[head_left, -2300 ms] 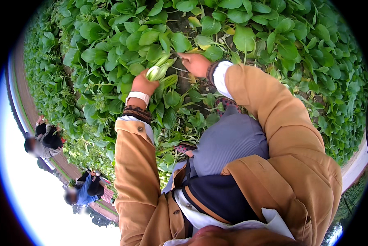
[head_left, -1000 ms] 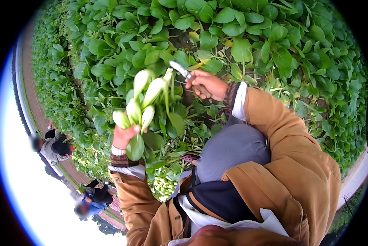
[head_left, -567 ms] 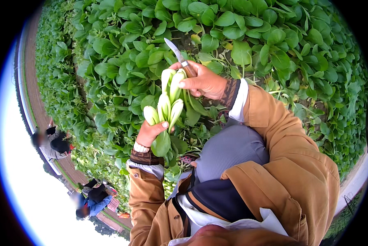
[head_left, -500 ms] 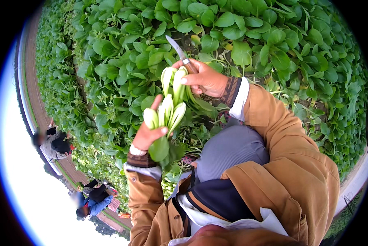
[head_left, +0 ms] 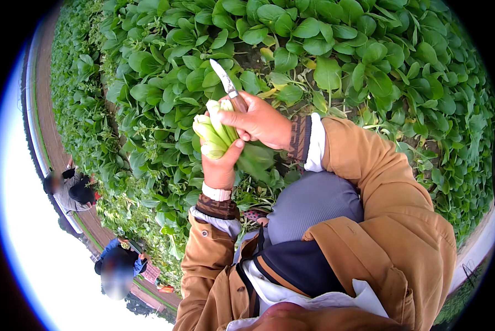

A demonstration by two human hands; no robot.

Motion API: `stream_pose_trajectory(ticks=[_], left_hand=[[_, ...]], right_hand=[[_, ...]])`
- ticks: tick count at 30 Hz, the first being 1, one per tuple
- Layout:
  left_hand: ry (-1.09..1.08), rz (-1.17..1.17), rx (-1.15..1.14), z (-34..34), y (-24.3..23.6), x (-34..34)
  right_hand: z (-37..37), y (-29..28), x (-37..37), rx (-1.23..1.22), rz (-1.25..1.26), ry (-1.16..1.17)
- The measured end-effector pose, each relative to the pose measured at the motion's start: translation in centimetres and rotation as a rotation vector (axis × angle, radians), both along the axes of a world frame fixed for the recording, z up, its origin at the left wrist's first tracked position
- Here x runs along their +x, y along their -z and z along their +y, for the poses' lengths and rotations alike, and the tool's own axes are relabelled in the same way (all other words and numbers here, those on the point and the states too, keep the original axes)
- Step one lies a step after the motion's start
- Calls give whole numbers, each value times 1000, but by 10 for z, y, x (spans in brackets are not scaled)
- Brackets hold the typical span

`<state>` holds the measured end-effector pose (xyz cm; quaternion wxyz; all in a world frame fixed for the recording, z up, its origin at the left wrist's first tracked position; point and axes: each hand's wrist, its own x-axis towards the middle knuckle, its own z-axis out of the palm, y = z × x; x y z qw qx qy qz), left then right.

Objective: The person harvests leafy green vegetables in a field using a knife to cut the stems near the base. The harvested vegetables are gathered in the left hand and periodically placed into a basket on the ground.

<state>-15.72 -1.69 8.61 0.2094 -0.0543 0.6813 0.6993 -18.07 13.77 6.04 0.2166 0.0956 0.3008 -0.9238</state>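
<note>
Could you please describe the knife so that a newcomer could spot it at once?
In front of the leafy plants, find the right hand beside the pale green stalks. The knife sits in it, brown handle gripped, blade pointing up and left. Its slim, silvery metal stands out against all that green.

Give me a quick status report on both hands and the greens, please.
Left hand closed around pale-stemmed greens. Right hand gripping knife, thumb against the greens. Bare blade close by the greens, pointing away from the left hand.
</note>
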Motion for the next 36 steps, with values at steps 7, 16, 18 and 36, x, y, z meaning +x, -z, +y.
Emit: stream_pose_trajectory(ticks=[7,16,18,36], left_hand=[[-10,-186,39,-21,-16,-10],[-62,-349,190,-37,4,5],[-93,-301,148,-38,8,7],[362,-560,310,-37,-10,-7]], right_hand=[[22,12,-4,127,-45,-39],[18,24,-1,95,37,-152],[17,23,-1,178,104,-122],[54,42,13,229,178,-282]])
